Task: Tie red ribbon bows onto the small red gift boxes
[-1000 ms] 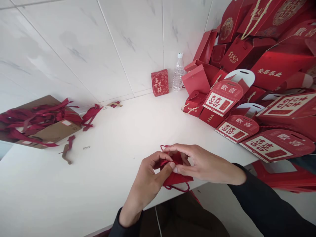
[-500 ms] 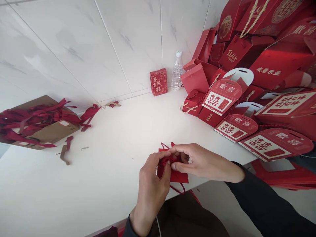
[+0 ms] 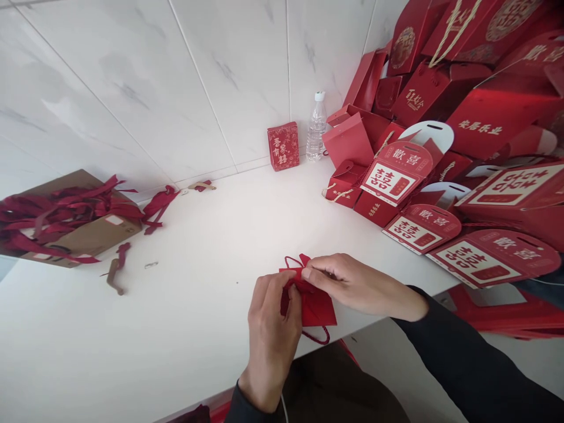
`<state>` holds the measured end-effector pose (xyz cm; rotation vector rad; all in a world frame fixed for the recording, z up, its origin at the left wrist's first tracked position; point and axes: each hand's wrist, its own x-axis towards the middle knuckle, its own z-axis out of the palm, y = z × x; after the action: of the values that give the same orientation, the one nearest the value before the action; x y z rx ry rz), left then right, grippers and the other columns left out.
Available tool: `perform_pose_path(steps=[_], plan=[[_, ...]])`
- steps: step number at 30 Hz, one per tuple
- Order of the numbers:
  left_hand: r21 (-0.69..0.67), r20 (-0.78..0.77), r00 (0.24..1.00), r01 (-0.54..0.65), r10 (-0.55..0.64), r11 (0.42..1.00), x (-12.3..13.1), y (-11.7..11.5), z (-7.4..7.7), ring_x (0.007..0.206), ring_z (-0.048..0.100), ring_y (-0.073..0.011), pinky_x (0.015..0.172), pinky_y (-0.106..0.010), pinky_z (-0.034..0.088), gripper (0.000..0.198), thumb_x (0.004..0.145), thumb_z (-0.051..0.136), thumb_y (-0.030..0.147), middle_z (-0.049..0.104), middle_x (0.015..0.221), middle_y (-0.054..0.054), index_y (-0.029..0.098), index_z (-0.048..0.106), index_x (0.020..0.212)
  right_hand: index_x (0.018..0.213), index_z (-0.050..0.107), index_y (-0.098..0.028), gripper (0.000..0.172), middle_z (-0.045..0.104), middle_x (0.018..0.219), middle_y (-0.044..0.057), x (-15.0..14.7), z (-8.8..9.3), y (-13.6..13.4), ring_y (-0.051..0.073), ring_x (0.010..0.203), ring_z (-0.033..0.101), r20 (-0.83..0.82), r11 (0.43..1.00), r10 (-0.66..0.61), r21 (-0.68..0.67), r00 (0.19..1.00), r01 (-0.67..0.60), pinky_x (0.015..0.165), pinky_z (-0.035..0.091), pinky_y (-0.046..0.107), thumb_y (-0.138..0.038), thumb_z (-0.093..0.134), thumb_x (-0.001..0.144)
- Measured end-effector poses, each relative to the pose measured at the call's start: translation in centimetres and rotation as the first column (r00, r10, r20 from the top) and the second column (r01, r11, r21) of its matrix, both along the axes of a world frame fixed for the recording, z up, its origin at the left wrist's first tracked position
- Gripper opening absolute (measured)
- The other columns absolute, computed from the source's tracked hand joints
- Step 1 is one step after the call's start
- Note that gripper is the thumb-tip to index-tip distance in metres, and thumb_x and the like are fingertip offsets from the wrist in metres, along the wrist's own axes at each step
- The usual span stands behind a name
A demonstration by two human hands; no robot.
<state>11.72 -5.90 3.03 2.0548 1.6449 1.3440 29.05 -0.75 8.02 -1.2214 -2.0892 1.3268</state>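
Observation:
A small red gift bag (image 3: 318,309) lies near the table's front edge, with dark red cord handles (image 3: 324,338) showing at its far and near sides. My left hand (image 3: 273,323) is closed on the left, thumb and fingers pinching a red ribbon (image 3: 304,286) over the bag; the ribbon's exact shape is mostly hidden. My right hand (image 3: 352,282) is closed from the right, fingertips pinched at the ribbon's upper part. A short ribbon end (image 3: 304,259) sticks up beyond my right fingertips.
A cardboard box (image 3: 94,235) of dark red ribbons stands at the left, with loose ribbon pieces (image 3: 159,205) beside it. Against the tiled wall are a small red box (image 3: 283,147) and a clear bottle (image 3: 316,129). Red gift boxes (image 3: 476,129) pile up on the right.
My right hand has turned slightly and its fingers have drawn together at the ribbon. My left hand has shifted a little, still pinching. More of the bag's surface shows.

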Motion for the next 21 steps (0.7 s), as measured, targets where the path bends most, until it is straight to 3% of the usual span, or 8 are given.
perform_pose_path(steps=[2, 5, 7, 12, 18, 21], plan=[[0.043, 0.006, 1.000, -0.007, 0.007, 0.999, 0.2, 0.0, -0.2, 0.085, 0.066, -0.0126, 0.076, -0.023, 0.054, 0.025, 0.092, 0.055, 0.005, 0.069, 0.093, -0.001, 0.023, 0.064, 0.108, 0.073, 0.054, -0.019, 0.040, 0.052, 0.068, -0.003, 0.0, -0.1, 0.2, 0.013, 0.063, 0.046, -0.018, 1.000, -0.001, -0.003, 1.000, 0.001, 0.059, 0.034, 0.027, -0.038, 0.044, 0.107], [0.042, 0.024, 0.999, -0.028, 0.027, 0.999, 0.4, 0.0, -0.4, 0.086, 0.067, -0.0124, 0.075, -0.022, 0.054, 0.027, 0.093, 0.058, 0.007, 0.069, 0.095, -0.001, 0.025, 0.062, 0.113, 0.098, 0.065, -0.020, 0.017, 0.067, 0.088, 0.000, 0.0, -0.4, 0.3, 0.016, 0.079, 0.060, -0.114, 0.992, 0.039, -0.115, 0.993, -0.052, 0.070, 0.043, 0.027, -0.031, 0.054, 0.103], [0.009, 0.047, 0.998, -0.042, 0.042, 0.999, 0.4, -0.1, -0.7, 0.088, 0.068, -0.0128, 0.074, -0.023, 0.055, 0.030, 0.093, 0.060, 0.009, 0.069, 0.099, -0.001, 0.026, 0.060, 0.117, 0.105, 0.067, -0.021, 0.014, 0.069, 0.091, 0.001, 0.0, -0.6, 0.4, 0.017, 0.082, 0.061, -0.138, 0.985, 0.030, -0.167, 0.990, -0.053, 0.071, 0.045, 0.027, -0.029, 0.056, 0.101], [0.057, 0.086, 0.988, -0.133, 0.128, 0.989, 0.0, -0.2, -0.8, 0.108, 0.064, -0.0211, 0.087, -0.035, 0.053, 0.034, 0.087, 0.068, 0.014, 0.064, 0.116, -0.009, 0.023, 0.052, 0.117, 0.095, 0.067, -0.019, 0.012, 0.064, 0.080, -0.001, -0.1, -0.6, 0.4, 0.014, 0.073, 0.055, -0.145, 0.980, -0.007, -0.197, 0.989, -0.022, 0.064, 0.042, 0.025, -0.028, 0.060, 0.099], [0.139, -0.100, 0.955, -0.263, 0.278, 0.955, -0.3, -0.5, 0.1, 0.109, 0.055, -0.0284, 0.093, -0.046, 0.041, 0.025, 0.082, 0.076, 0.021, 0.059, 0.115, -0.012, 0.021, 0.054, 0.092, 0.092, 0.067, -0.018, 0.014, 0.063, 0.080, -0.002, -0.1, -0.5, 0.4, 0.013, 0.072, 0.054, -0.139, 0.980, -0.003, -0.196, 0.990, -0.025, 0.065, 0.041, 0.024, -0.028, 0.060, 0.099], [0.113, -0.136, 0.954, -0.252, 0.266, 0.961, -0.3, -0.8, 0.3, 0.115, 0.053, -0.0305, 0.096, -0.048, 0.038, 0.019, 0.086, 0.073, 0.022, 0.057, 0.121, -0.014, 0.020, 0.060, 0.100, 0.090, 0.066, -0.018, 0.015, 0.062, 0.079, -0.003, -0.1, -0.5, 0.3, 0.013, 0.071, 0.054, -0.132, 0.983, -0.002, -0.184, 0.991, -0.023, 0.064, 0.041, 0.024, -0.029, 0.060, 0.099]])
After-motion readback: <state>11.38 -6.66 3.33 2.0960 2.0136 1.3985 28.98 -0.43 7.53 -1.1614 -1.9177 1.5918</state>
